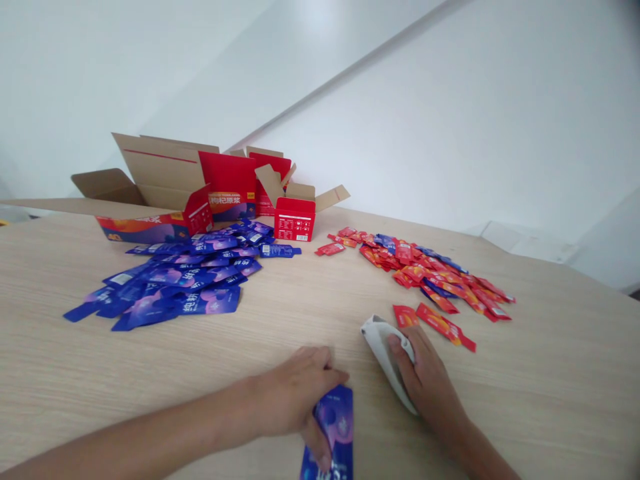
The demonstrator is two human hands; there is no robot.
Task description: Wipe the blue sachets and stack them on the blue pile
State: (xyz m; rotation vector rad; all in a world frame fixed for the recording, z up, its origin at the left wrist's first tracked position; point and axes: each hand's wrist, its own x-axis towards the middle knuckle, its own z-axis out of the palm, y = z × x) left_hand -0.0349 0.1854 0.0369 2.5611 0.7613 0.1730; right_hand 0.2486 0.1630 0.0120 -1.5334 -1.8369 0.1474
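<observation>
At the near edge of view, my left hand (305, 393) has its thumb pressed on the face of a blue and purple sachet (340, 427) and its fingers curled at the sachet's top edge. The sachet's lower end runs out of the picture. My right hand (425, 367) is closed around a folded, off-white cloth-like piece (383, 350); what it is exactly I cannot make out. Just beyond that hand lie two loose red sachets, one partly covered by the fingers and another red sachet (445, 327) in full sight.
A heap of blue sachets (185, 280) spreads at the left. To the right lies a pile of red sachets (415, 267) with some blue among them. Behind are a large open carton (145, 227) and smaller red boxes, one with open flaps (294, 219), near the white wall.
</observation>
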